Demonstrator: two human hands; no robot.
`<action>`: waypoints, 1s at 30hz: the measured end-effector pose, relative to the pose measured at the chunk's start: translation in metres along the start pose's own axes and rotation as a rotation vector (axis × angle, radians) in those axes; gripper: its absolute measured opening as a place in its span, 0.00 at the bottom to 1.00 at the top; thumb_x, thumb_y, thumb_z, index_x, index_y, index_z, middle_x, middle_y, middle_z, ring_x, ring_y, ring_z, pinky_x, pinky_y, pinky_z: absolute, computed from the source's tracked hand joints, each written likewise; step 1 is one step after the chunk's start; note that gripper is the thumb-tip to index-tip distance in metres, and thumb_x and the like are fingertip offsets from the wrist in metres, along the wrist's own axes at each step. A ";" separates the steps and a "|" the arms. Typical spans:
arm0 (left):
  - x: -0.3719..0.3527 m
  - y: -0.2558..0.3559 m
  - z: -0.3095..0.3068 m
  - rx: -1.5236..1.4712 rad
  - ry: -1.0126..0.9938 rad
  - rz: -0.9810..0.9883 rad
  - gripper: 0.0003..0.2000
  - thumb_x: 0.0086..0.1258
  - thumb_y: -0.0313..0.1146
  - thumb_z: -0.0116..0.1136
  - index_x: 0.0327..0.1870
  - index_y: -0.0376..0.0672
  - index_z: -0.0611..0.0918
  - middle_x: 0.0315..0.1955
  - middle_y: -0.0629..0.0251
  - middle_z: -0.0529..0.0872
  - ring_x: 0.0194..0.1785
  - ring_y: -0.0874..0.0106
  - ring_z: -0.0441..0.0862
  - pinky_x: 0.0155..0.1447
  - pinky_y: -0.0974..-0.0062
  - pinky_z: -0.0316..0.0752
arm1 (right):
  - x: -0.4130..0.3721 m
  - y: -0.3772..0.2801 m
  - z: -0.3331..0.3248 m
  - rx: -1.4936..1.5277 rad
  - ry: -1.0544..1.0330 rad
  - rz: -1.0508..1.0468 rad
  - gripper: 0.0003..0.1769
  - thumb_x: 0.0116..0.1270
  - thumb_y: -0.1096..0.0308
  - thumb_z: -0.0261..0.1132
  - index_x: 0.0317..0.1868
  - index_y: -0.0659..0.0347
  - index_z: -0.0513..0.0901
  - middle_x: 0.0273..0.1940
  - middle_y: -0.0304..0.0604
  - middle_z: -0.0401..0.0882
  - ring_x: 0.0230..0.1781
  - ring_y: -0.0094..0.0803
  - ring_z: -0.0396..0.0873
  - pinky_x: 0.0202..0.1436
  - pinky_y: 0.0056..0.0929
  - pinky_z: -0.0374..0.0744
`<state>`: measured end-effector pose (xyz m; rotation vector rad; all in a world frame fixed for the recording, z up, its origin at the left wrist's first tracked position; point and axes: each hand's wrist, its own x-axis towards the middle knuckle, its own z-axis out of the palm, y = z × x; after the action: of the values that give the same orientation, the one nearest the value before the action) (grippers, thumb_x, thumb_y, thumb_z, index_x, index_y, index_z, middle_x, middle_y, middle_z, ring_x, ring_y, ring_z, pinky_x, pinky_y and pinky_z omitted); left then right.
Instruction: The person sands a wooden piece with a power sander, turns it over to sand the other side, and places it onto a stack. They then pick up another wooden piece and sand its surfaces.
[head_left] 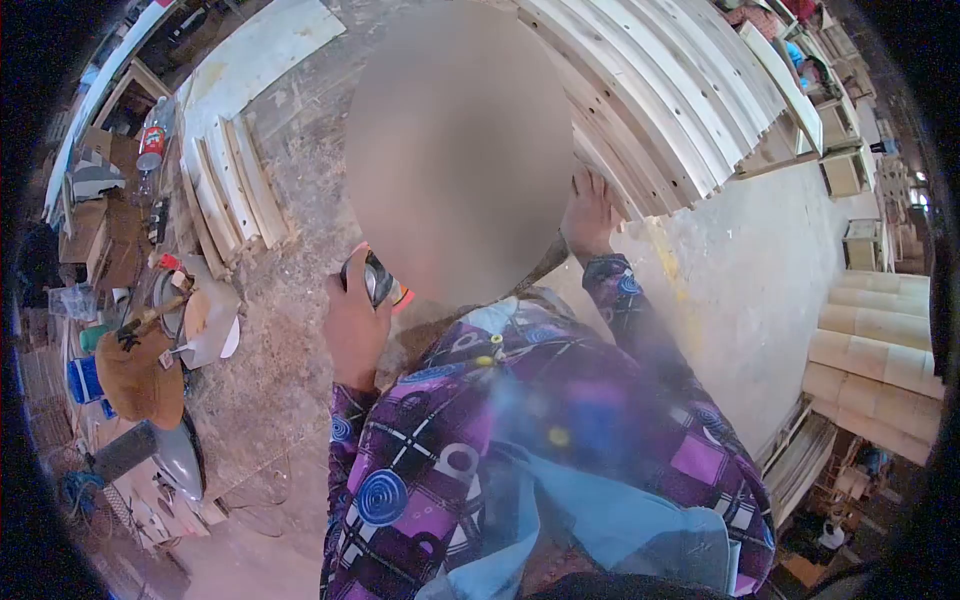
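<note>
My left hand (358,325) is closed around a dark, rounded tool (378,280) with orange edges; the blurred oval hides what lies beyond it. On the other side, my right hand (592,212) is open, its fingers apart at the near edge of a row of curved wooden pieces (665,110). Part of that hand borders the blur, so its exact contact is hard to tell. Dark holes show along some pieces.
A few shorter wooden strips (235,190) lie on the worn surface (290,350) at the left. Near them are a plastic bottle (152,145) and a brown rounded object (140,375). Pale stacked rolls or slats (875,350) stand at the right.
</note>
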<state>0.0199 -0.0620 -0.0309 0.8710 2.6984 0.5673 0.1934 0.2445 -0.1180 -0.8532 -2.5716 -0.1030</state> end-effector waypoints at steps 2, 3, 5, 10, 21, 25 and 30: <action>0.000 0.001 -0.003 0.039 -0.026 0.003 0.36 0.59 0.33 0.67 0.71 0.60 0.66 0.53 0.51 0.74 0.48 0.46 0.82 0.46 0.53 0.79 | 0.002 0.004 -0.002 0.016 -0.018 -0.010 0.25 0.66 0.70 0.56 0.64 0.49 0.77 0.64 0.43 0.70 0.65 0.45 0.66 0.68 0.48 0.65; 0.001 0.001 -0.004 0.037 -0.028 0.001 0.36 0.59 0.33 0.67 0.71 0.60 0.66 0.53 0.51 0.74 0.48 0.46 0.82 0.46 0.53 0.79 | 0.004 0.005 -0.001 0.034 -0.026 -0.022 0.24 0.66 0.68 0.58 0.63 0.51 0.77 0.65 0.44 0.69 0.65 0.47 0.66 0.70 0.48 0.65; 0.001 0.002 -0.005 0.010 -0.023 0.012 0.36 0.59 0.33 0.68 0.71 0.61 0.66 0.52 0.51 0.74 0.46 0.47 0.83 0.45 0.53 0.79 | 0.003 0.003 0.004 0.032 -0.014 0.016 0.24 0.66 0.69 0.58 0.63 0.52 0.77 0.65 0.45 0.68 0.65 0.48 0.66 0.71 0.48 0.64; 0.005 0.003 -0.014 -0.018 -0.096 -0.013 0.35 0.60 0.36 0.69 0.71 0.59 0.67 0.53 0.48 0.74 0.50 0.45 0.81 0.49 0.53 0.78 | 0.015 -0.012 -0.004 0.043 0.012 0.053 0.24 0.66 0.70 0.57 0.64 0.52 0.77 0.67 0.48 0.66 0.66 0.50 0.65 0.72 0.50 0.62; 0.014 -0.007 -0.023 -0.210 -0.105 0.085 0.33 0.65 0.49 0.66 0.69 0.49 0.70 0.61 0.42 0.71 0.60 0.44 0.74 0.59 0.54 0.74 | 0.130 -0.043 0.048 -0.357 -0.198 -0.492 0.31 0.69 0.63 0.55 0.72 0.59 0.63 0.77 0.52 0.53 0.80 0.52 0.47 0.81 0.56 0.41; 0.016 -0.022 -0.025 -0.301 -0.016 0.120 0.32 0.69 0.53 0.60 0.69 0.48 0.70 0.58 0.42 0.72 0.59 0.44 0.75 0.59 0.55 0.74 | 0.181 -0.037 0.076 -0.187 -0.117 -0.372 0.21 0.72 0.66 0.51 0.62 0.58 0.78 0.67 0.53 0.70 0.72 0.51 0.63 0.78 0.52 0.54; 0.031 -0.046 -0.044 -0.449 0.072 0.000 0.30 0.72 0.49 0.58 0.70 0.42 0.68 0.56 0.42 0.74 0.58 0.44 0.75 0.59 0.56 0.73 | 0.217 0.002 0.145 -0.205 -0.055 -0.382 0.21 0.75 0.61 0.49 0.59 0.63 0.78 0.64 0.58 0.74 0.69 0.55 0.66 0.77 0.52 0.56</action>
<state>-0.0432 -0.0900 -0.0156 0.7346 2.4733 1.1636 -0.0159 0.3951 -0.1591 -0.4240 -2.7806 -0.4687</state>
